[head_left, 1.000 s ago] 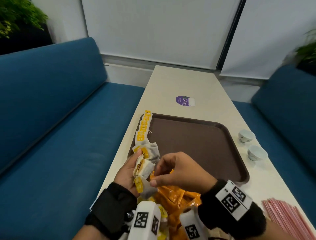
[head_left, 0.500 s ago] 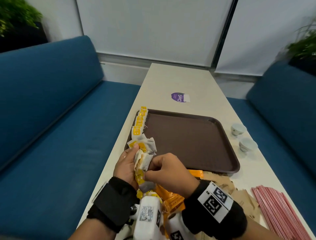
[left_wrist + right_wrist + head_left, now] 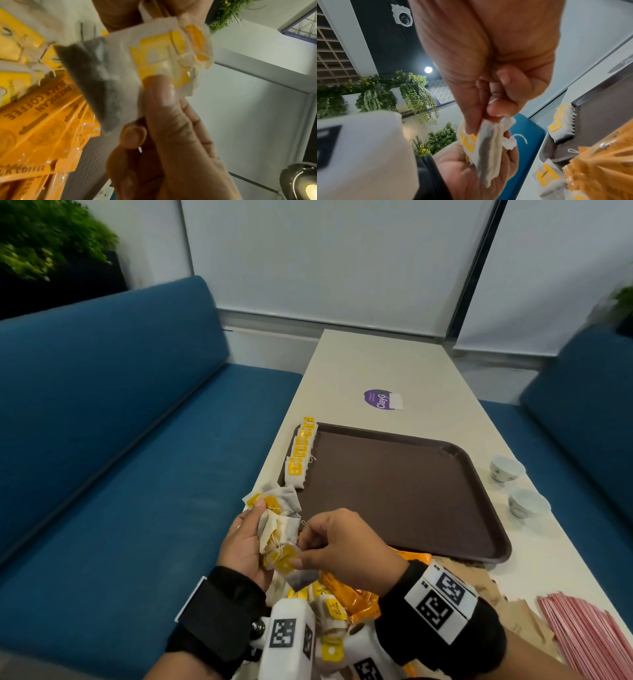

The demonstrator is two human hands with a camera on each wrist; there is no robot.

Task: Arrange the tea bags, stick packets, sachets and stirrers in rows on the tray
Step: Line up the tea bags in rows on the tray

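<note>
Both hands' grip pinching tea bags, cream table, blue sofas

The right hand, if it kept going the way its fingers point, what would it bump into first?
Probably the bunch of tea bags in the left hand. The right hand points leftward and already pinches one tea bag at the bunch's near end. Behind them sits the left palm; depth is hard to judge.

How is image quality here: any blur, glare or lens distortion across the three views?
Head view: evenly lit, edges bowed by the wide lens, tray sharp. Left wrist view: the held tea bag is motion-blurred, with a ceiling lamp flaring at the bottom right corner. Right wrist view: right hand fills the frame, soft; the white wrist mount is blurred.
</note>
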